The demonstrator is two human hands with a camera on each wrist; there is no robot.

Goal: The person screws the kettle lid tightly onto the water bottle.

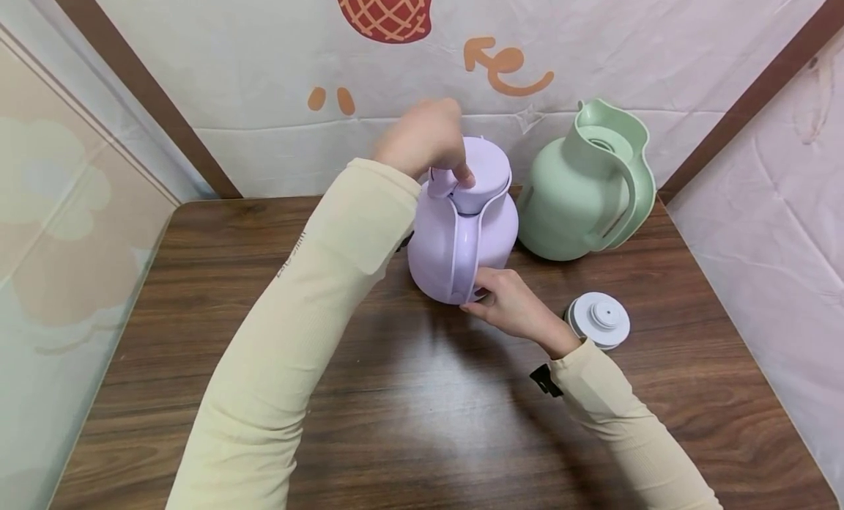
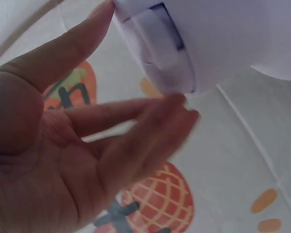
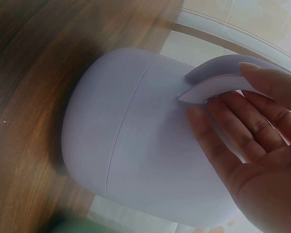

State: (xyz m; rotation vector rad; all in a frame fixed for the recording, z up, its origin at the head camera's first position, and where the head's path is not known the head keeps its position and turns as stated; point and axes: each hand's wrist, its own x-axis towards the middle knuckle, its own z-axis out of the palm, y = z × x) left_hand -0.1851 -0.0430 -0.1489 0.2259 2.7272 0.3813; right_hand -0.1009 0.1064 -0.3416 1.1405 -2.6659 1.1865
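Observation:
A light purple thermos jug (image 1: 431, 250) stands upright on the table, its handle facing me. My left hand (image 1: 425, 136) reaches over its top and grips the round purple lid (image 1: 489, 162) by the edge, thumb on one side and fingers on the other. In the left wrist view, the lid's edge (image 2: 169, 73) with a small slot lies between the thumb and blurred fingertips. Low on the jug, my right hand (image 1: 511, 301) holds the lower end of the handle (image 1: 466, 250). The right wrist view shows the fingers inside the handle loop (image 3: 218, 87) and the thumb outside.
A green thermos jug (image 1: 560, 195) stands right of the purple one, its mouth uncovered. A white round stopper (image 1: 600, 319) lies on the wooden table (image 1: 409, 422) beside my right wrist. A printed cloth wall (image 1: 264, 70) rises close behind the jugs.

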